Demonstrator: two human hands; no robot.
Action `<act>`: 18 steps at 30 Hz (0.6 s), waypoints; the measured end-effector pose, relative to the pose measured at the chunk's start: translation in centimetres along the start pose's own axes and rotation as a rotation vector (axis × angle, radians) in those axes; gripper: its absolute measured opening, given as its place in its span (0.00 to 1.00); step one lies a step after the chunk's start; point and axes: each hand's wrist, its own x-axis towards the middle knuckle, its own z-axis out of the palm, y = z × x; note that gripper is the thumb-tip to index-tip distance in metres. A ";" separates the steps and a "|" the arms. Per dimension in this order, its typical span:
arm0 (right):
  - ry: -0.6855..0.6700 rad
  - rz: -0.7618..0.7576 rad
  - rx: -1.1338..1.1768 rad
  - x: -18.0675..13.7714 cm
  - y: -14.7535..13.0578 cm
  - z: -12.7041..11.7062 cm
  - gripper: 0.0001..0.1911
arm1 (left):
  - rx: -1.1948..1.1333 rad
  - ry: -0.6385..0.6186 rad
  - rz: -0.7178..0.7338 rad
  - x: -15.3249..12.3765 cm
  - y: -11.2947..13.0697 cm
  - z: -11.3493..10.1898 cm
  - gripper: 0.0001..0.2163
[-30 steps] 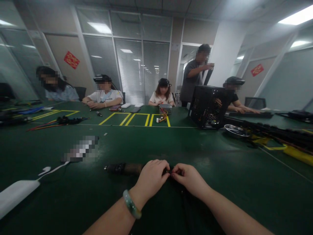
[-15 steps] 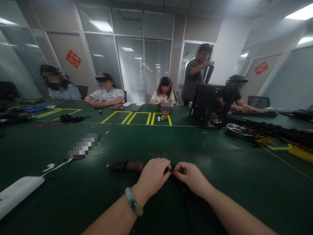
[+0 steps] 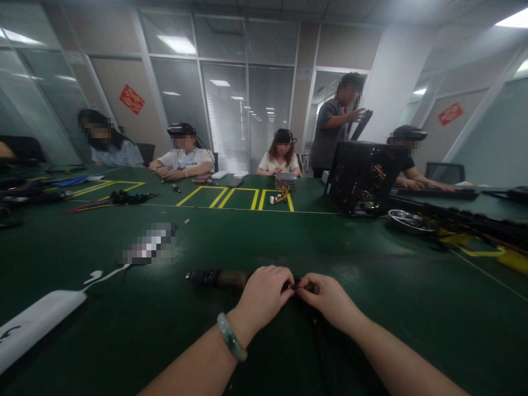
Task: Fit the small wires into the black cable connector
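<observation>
A dark electric screwdriver (image 3: 225, 279) lies on the green table with its tip pointing left. My left hand (image 3: 266, 289), a green bangle on its wrist, is closed around the screwdriver's rear end and hides that part. Fingertips of my right hand (image 3: 325, 294) are pinched almost against the left ones, on the end of a black cable (image 3: 315, 324) that runs down toward me. The small joint between the fingertips is mostly covered, so I cannot tell whether cable and tool are connected.
A white power strip (image 3: 41, 324) with a cord and a blurred-out device (image 3: 148, 246) lie left. Farther off are loose coloured wires (image 3: 119, 199), a black computer case (image 3: 363, 179), a metal bowl (image 3: 410, 221) and bundled black cables. Several people are around the table's far side.
The view has shifted slightly, so everything sits a little farther right. Both hands keep the same grip. Across the table, the standing person's panel has tilted and dropped a little.
</observation>
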 end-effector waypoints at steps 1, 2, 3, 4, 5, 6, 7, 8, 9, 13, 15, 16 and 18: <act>-0.001 -0.001 0.007 0.0 0.1 0.0 0.06 | -0.006 -0.001 0.000 0.0 0.0 0.0 0.05; -0.001 -0.001 0.012 0.0 0.2 0.1 0.06 | -0.014 0.000 0.001 0.0 0.0 -0.1 0.05; -0.006 0.000 0.016 0.0 0.2 0.1 0.06 | -0.021 0.000 0.002 -0.1 0.0 -0.1 0.05; -0.008 0.002 0.016 0.0 0.3 0.1 0.06 | -0.026 0.000 0.002 -0.1 0.1 -0.1 0.06; -0.009 0.004 0.013 0.0 0.3 0.0 0.06 | -0.028 0.000 0.003 -0.1 0.1 -0.2 0.06; -0.008 0.005 0.009 0.0 0.3 0.0 0.06 | -0.029 0.001 0.003 -0.1 0.1 -0.2 0.06; -0.007 0.005 0.003 0.0 0.3 0.0 0.07 | -0.029 0.002 0.003 -0.2 0.2 -0.3 0.06; -0.006 0.003 -0.001 0.0 0.2 -0.1 0.07 | -0.031 0.003 0.003 -0.2 0.2 -0.3 0.06; -0.004 0.001 -0.004 0.0 0.1 -0.1 0.07 | -0.033 0.005 0.003 -0.2 0.2 -0.4 0.06; -0.005 0.004 -0.015 -0.1 -0.4 -0.2 0.07 | -0.038 0.000 0.009 -0.2 0.2 -0.4 0.04; -0.005 0.009 -0.014 -0.1 -0.4 -0.2 0.07 | -0.033 -0.005 0.007 -0.1 0.2 -0.3 0.05; -0.004 0.010 -0.009 -0.1 -0.3 -0.2 0.07 | -0.031 -0.005 0.003 -0.1 0.1 -0.2 0.05; -0.003 0.008 0.006 0.0 -0.1 -0.1 0.07 | -0.033 0.001 -0.007 -0.1 0.0 -0.1 0.07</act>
